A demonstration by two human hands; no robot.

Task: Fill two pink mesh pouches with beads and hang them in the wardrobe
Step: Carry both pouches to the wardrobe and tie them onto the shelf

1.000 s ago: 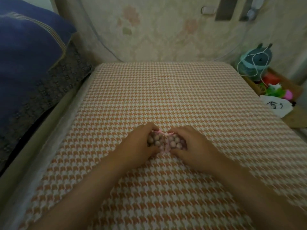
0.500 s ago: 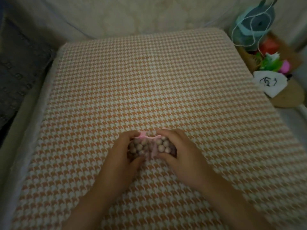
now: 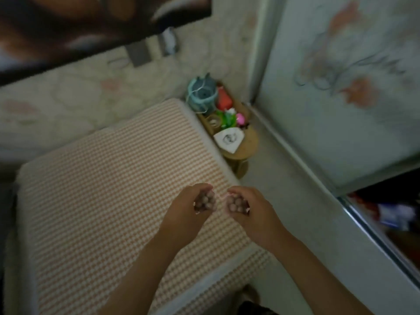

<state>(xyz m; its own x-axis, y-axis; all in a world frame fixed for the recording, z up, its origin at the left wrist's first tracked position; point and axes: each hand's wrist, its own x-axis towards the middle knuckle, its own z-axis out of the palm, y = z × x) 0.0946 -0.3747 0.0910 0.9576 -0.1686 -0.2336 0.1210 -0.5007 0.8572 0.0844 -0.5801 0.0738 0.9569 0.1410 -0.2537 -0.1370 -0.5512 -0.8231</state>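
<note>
Both clamped; left hand [image 3: 181, 215]: round-beaded mesh pouch [image 3: 204, 202]; right hand [image 3: 258, 212]: second pouch [image 3: 236, 204]

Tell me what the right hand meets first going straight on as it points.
Probably the left hand, gripping its bead pouch just across a narrow gap. The right hand, holding the other pouch, aims up-left at it, though depth is unclear; beyond lies the checked bed cover.
</note>
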